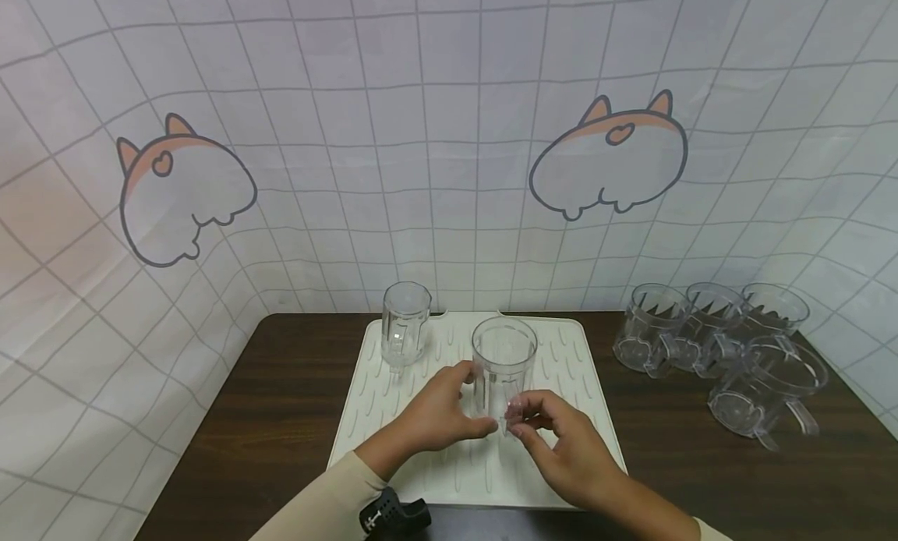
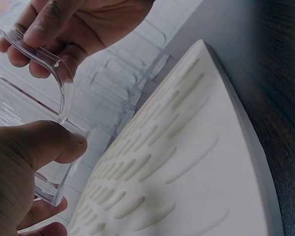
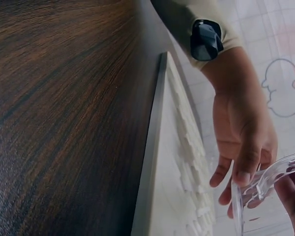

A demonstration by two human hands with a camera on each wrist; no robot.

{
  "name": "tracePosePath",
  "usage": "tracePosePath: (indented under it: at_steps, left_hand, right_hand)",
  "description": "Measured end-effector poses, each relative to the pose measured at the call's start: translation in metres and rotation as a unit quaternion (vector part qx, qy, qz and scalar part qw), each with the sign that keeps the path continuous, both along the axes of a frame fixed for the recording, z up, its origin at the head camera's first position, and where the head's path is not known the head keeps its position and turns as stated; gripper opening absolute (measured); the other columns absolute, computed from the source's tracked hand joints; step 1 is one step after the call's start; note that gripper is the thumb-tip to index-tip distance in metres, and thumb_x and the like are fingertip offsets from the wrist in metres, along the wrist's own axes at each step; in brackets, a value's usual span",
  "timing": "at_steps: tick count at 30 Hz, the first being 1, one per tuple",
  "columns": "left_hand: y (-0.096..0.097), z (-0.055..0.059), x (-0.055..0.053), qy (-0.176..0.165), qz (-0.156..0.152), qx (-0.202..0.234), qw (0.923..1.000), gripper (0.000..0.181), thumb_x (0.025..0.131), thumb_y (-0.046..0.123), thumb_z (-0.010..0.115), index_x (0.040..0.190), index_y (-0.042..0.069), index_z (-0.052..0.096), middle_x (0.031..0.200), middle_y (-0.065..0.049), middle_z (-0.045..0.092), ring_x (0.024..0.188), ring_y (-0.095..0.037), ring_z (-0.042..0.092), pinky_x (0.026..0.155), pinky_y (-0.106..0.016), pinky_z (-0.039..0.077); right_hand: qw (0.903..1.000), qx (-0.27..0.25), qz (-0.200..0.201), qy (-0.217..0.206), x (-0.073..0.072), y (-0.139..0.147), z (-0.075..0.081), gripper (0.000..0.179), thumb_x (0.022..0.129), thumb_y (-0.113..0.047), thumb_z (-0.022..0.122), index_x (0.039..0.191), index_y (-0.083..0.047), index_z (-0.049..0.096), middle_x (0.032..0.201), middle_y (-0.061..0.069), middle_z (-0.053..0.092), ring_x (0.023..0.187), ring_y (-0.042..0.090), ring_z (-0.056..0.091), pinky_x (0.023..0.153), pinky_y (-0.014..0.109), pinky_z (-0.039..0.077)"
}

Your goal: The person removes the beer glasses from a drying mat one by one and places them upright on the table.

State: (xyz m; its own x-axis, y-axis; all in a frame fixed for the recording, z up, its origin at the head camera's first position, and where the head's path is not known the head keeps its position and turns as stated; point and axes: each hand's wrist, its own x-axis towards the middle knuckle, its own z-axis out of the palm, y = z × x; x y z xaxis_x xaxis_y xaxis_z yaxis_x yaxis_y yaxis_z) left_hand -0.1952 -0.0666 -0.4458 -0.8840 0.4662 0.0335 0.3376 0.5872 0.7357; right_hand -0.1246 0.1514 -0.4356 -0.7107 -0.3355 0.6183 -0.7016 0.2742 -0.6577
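Note:
A clear plastic mug (image 1: 503,350) is upright over the white drying mat (image 1: 459,479). My left hand (image 1: 440,413) grips its body from the left, thumb in front near the base and fingers behind. My right hand (image 1: 564,443) pinches the mug's handle (image 2: 66,93), which faces toward me. In the left wrist view, the mug's base looks raised off the mat. A second clear mug (image 1: 405,323) stands on the mat's far left part, its handle toward me.
On the dark wooden table (image 1: 245,424), right of the mat, stand several more clear mugs (image 1: 652,330). The nearest of these, a mug (image 1: 765,389), has its handle pointing right and forward. A gridded white curtain (image 1: 449,175) encloses the back and sides.

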Motion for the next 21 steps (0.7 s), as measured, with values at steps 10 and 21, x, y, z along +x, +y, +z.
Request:
tracePosePath:
  at_steps: [10,21]
  left_hand:
    - [0.0024,-0.0024,-0.0006,0.009,-0.004,0.003,0.9999,0.064,0.080,0.034,0.088,0.131,0.010,0.057,0.127,-0.007,0.063,0.117,-0.031,0.061,0.094,-0.044,0.052]
    - [-0.0018,-0.0069,0.0014,0.014,-0.002,-0.013,0.9998,0.082,0.082,0.040,0.087,0.148,0.007,0.050,0.138,-0.010,0.059,0.121,-0.031,0.059,0.097,-0.045,0.051]
  right_hand:
    - [0.9999,0.008,0.001,0.011,0.0020,-0.0016,-0.0003,0.034,0.085,0.015,0.074,0.108,-0.007,0.061,0.102,0.001,0.067,0.091,0.015,0.068,0.076,0.027,0.059]
    - [0.9994,0.016,-0.030,-0.003,0.0054,0.0037,0.0027,0.034,0.086,0.013,0.074,0.106,-0.010,0.061,0.101,-0.003,0.066,0.091,0.015,0.068,0.074,0.028,0.060]
